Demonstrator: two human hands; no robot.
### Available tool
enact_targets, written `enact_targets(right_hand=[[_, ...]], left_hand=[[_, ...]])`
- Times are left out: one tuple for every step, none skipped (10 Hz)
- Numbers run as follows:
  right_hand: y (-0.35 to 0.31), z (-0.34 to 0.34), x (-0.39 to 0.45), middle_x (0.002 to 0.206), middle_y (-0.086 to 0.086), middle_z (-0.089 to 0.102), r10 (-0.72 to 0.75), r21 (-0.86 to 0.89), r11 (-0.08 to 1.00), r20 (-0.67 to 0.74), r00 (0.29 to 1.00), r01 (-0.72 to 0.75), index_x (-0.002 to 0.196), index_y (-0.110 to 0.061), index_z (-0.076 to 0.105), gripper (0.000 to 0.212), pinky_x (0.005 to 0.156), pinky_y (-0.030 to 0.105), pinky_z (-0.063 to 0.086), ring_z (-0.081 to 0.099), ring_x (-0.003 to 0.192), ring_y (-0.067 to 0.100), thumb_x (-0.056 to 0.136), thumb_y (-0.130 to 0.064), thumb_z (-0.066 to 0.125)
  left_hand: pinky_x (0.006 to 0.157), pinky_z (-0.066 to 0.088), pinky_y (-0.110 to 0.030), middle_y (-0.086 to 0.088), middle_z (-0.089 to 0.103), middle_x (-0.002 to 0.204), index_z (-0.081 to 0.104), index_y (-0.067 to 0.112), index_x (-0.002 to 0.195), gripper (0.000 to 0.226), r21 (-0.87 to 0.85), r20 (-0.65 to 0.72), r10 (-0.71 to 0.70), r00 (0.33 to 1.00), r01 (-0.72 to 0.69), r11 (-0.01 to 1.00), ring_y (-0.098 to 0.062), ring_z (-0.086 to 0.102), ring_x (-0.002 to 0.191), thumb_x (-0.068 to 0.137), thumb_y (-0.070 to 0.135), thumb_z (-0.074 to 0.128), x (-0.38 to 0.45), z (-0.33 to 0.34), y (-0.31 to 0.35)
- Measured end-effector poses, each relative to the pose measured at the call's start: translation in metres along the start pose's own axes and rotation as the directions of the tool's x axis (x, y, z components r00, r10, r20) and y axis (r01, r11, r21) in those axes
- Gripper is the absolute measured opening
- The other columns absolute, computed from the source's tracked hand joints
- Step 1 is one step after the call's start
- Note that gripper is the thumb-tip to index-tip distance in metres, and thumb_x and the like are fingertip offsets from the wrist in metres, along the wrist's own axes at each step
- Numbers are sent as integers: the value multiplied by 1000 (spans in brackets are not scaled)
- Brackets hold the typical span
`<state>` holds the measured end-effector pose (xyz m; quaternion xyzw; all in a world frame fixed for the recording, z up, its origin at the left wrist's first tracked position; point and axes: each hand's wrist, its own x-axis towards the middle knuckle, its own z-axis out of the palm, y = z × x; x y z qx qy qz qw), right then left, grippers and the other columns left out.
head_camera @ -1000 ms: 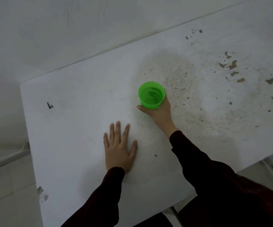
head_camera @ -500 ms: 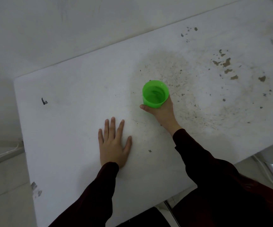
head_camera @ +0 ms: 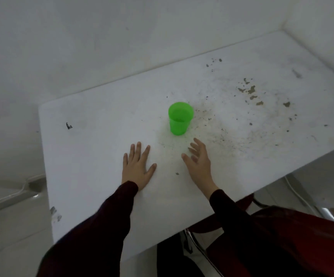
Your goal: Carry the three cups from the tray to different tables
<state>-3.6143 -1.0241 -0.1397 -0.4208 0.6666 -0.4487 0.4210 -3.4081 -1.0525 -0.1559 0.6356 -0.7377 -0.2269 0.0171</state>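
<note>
A bright green plastic cup (head_camera: 179, 118) stands upright and alone on a worn white table (head_camera: 94, 140), near its middle. My right hand (head_camera: 199, 161) hovers just in front of the cup, a short gap away, fingers spread and holding nothing. My left hand (head_camera: 137, 166) lies flat, palm down, on the table to the left of the right hand. Both arms wear dark maroon sleeves. No tray and no other cups are in view.
The table stands against a white wall (head_camera: 122, 47), with a corner at the far right. Chipped, stained patches (head_camera: 250, 92) mark the right half of the top. A chair frame (head_camera: 194, 244) shows under the near edge; a white cable (head_camera: 12, 193) runs along the floor at left.
My right hand has let go of the green cup and drawn back toward me, fingers now spread. The cup stays standing on the table. My left hand remains flat.
</note>
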Motion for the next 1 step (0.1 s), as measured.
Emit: enact_targets(right_hand=[[-16,6,-30,135,5,53,-77,-67,994,170,982,90,140,-16,44,55,96,27,42,55,118,19,89,-13,67]], left_hand=[[119,14,-42,-9,8,162,20,23,150,63,27,213,-14,977,9,1000,-24,7,149,94,39,44,-10,-28,-8]])
